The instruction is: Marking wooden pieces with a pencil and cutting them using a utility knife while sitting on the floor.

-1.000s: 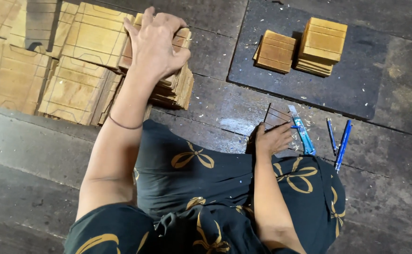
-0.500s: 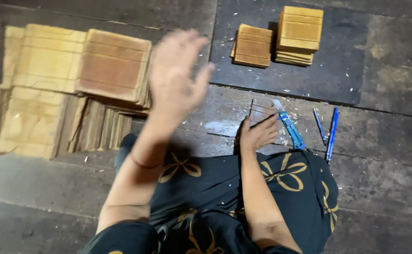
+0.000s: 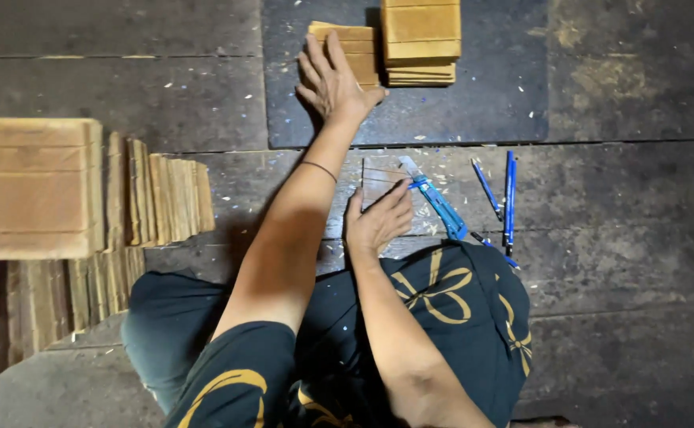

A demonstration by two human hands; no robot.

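Note:
My left hand (image 3: pixel 332 79) reaches across my body and lies flat, fingers apart, on a low stack of tan wooden squares (image 3: pixel 360 41). That stack sits on a dark mat (image 3: pixel 481 103) beside a taller stack of the same squares (image 3: pixel 420 38). My right hand (image 3: pixel 377 222) rests on the floor boards with its fingertips on a thin dark wooden panel (image 3: pixel 378 173). A blue utility knife (image 3: pixel 439 209) lies just right of that hand.
Blue pens (image 3: pixel 509 198) lie right of the knife. At the left sit a large stack of tan wooden squares (image 3: pixel 30 186), a row of squares standing on edge (image 3: pixel 164 198), and more on edge below (image 3: pixel 38 305). My lap in dark patterned cloth (image 3: pixel 442 301) fills the bottom.
My left hand left the stacks on the left, swung rightward and now lies on the low stack on the mat. My right hand stayed on the thin panel.

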